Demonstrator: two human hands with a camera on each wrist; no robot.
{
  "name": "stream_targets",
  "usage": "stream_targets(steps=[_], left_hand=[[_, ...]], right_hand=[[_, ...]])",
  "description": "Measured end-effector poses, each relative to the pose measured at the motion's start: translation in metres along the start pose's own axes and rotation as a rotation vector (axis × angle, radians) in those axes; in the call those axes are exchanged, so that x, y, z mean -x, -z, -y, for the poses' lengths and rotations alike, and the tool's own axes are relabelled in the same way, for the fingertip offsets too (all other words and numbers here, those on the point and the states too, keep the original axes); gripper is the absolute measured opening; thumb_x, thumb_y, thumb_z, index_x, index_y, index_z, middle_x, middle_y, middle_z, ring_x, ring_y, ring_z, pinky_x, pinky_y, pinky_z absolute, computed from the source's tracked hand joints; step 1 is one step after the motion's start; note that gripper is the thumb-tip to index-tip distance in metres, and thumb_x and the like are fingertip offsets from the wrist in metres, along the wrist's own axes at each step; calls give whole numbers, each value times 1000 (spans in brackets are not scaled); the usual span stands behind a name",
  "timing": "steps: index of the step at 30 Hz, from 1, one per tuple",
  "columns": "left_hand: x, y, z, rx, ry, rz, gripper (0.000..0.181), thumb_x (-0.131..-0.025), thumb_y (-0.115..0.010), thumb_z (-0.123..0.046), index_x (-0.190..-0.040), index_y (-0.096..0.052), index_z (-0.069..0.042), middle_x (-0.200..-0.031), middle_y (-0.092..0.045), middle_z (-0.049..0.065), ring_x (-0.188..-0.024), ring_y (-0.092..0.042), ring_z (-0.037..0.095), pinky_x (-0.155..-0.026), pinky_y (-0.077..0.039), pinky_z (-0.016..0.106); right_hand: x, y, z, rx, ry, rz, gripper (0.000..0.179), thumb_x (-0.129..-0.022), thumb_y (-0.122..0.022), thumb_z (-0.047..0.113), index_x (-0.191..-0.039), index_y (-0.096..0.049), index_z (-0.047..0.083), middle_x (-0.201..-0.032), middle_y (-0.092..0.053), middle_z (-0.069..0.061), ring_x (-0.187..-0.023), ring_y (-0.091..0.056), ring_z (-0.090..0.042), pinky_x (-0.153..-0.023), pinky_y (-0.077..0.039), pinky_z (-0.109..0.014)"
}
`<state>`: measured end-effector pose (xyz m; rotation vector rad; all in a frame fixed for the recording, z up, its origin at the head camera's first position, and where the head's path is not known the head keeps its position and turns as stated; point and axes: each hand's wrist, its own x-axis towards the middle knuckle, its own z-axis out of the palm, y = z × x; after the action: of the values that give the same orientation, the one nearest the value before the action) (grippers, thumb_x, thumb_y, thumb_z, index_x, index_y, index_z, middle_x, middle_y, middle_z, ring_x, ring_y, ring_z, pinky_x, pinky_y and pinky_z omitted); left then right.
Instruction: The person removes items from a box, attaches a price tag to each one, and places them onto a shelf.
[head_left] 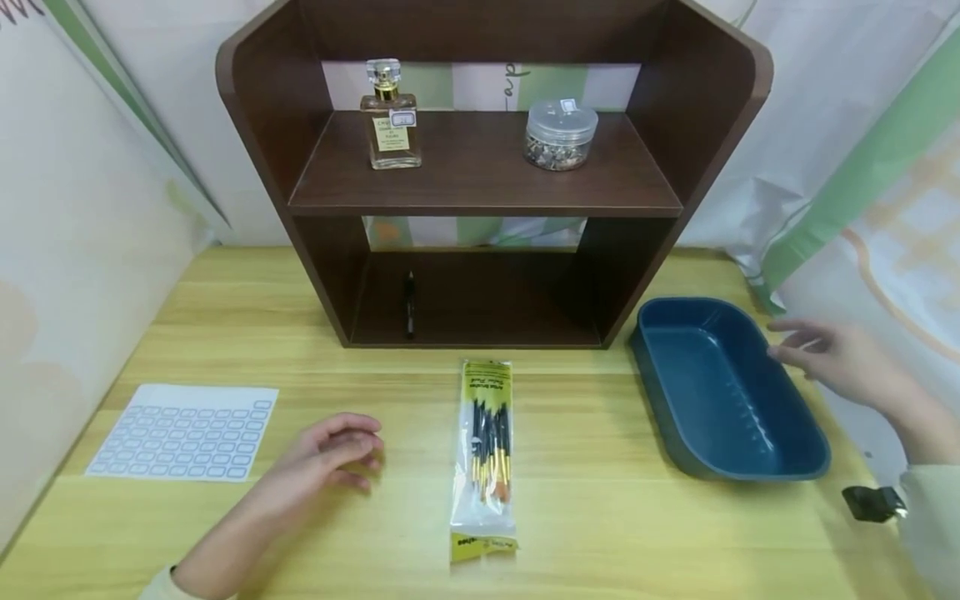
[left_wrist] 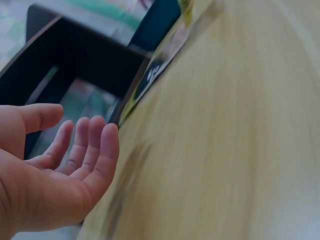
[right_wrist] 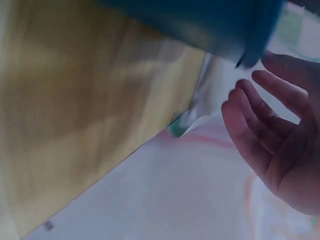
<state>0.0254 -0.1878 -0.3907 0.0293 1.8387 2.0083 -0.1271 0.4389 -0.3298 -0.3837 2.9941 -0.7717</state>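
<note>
My left hand (head_left: 330,454) hovers over the table between a label sheet and a packet of paintbrushes (head_left: 491,450), its fingers loosely bent around nothing. In the left wrist view that hand (left_wrist: 65,170) shows its palm and relaxed fingers. The clear packet lies flat, with dark-handled brushes inside and yellow printed ends. At the right, my right hand (head_left: 843,358) is beside the rim of a dark blue plastic tub (head_left: 667,400). In the right wrist view the thumb of my right hand (right_wrist: 280,135) is close to the tub's rim; I cannot tell whether it touches.
A dark brown two-tier shelf (head_left: 487,196) stands at the back. It bears a perfume bottle (head_left: 392,125), a clear lidded jar (head_left: 560,137) and, below, a black pen (head_left: 409,304). The label sheet (head_left: 183,433) lies at the left. A small black object (head_left: 872,504) is near the right sleeve.
</note>
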Motion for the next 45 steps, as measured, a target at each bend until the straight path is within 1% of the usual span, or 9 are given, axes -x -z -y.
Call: stream_targets(steps=[5,12,20,24,27,31,34,39,45], left_hand=[[19,20,-1,-67,-38,-134,44,-98,-62,-10,-132,-47,13,-114,-62,23,-99,-65,30,-83,-59,44],[37,35,0,-225,-44,-266,40,-98,-65,-13,-130,-54,10,-115,-63,24,-99,-67,27,-82,-59,39],[48,64,-7,-343,-88,-360,37,-99,-65,-13,-129,-57,7,-111,-67,14,-94,-67,22,-77,-60,35],[55,88,-11,-529,-40,-478,42,-97,-69,-22,-130,-59,2,-115,-68,10,-90,-65,8,-71,-57,28],[60,103,-12,-693,30,-528,51,-97,-70,-31,-135,-57,1,-128,-61,19,-99,-61,11,-71,-54,28],[59,115,-12,-884,79,-514,67,-94,-72,-35,-141,-47,7,-135,-46,37,-110,-54,45,-81,-53,53],[56,118,-11,-1008,127,-496,83,-90,-75,-42,-144,-39,10,-137,-33,47,-116,-40,64,-87,-40,75],[54,118,-9,-1148,205,-492,101,-85,-72,-60,-147,-34,10,-139,-25,49,-118,-31,70,-87,-31,83],[53,117,-4,-1193,226,-467,107,-83,-65,-72,-147,-35,9,-140,-26,48,-120,-30,69,-84,-30,85]], right_hand=[[-6,1,40,60,71,-117,33,-91,-75,12,-119,-68,-3,-91,-72,-17,-75,-51,14,-59,-40,-7],[-11,-17,129,-34,237,-175,31,-85,-81,8,-114,-74,15,-84,-72,3,-71,-61,3,-60,-46,-10],[-18,-40,199,-224,404,-96,36,-85,-80,2,-116,-73,18,-89,-72,8,-78,-65,-6,-67,-51,-14],[-29,-58,223,-272,423,-14,32,-89,-78,9,-118,-72,22,-92,-70,11,-80,-64,-8,-66,-53,-20],[-39,-73,237,-322,427,48,28,-92,-76,15,-118,-72,21,-91,-69,10,-80,-64,-10,-64,-55,-25],[-49,-95,256,-402,446,128,26,-92,-76,16,-117,-72,20,-91,-69,8,-79,-64,-12,-63,-55,-29],[-53,-116,271,-472,469,187,26,-91,-77,11,-116,-73,18,-91,-70,6,-78,-65,-13,-62,-55,-30],[-60,-150,292,-522,511,258,27,-90,-76,7,-115,-73,14,-91,-70,5,-79,-66,-12,-62,-56,-33],[-73,-181,310,-542,575,313,27,-90,-76,8,-117,-72,10,-93,-70,3,-84,-65,-11,-71,-58,-38]])
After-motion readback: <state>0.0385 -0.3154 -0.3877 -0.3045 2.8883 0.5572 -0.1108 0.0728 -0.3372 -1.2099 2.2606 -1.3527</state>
